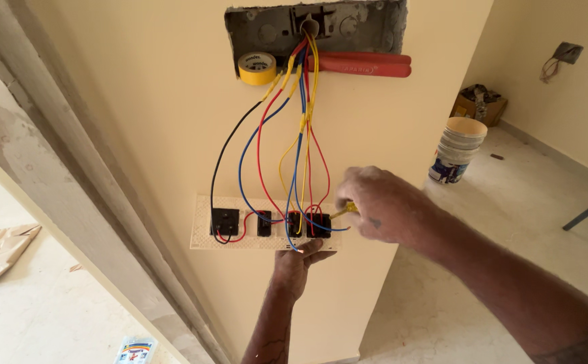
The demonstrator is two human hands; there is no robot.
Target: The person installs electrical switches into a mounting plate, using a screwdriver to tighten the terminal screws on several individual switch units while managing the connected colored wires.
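Propping the white rectangular switch plate (203,226) from under its lower edge, the left hand (296,261) has its fingers spread flat against it, gripping nothing. Just above, the right hand (380,204) is closed around a yellow-handled screwdriver (345,209), its tip at the black switch module (319,224) by the plate's right edge. The plate hangs only on red, blue, yellow and black wires (294,135); a slip of that supporting palm could tug a lead loose, and a skidding tip could nick insulation. Higher, on the lower edge of the grey metal wall box (267,27), a yellow tape roll (257,68) and red-handled pliers (364,65) rest unsecured, and a yank on the wires might drop them.
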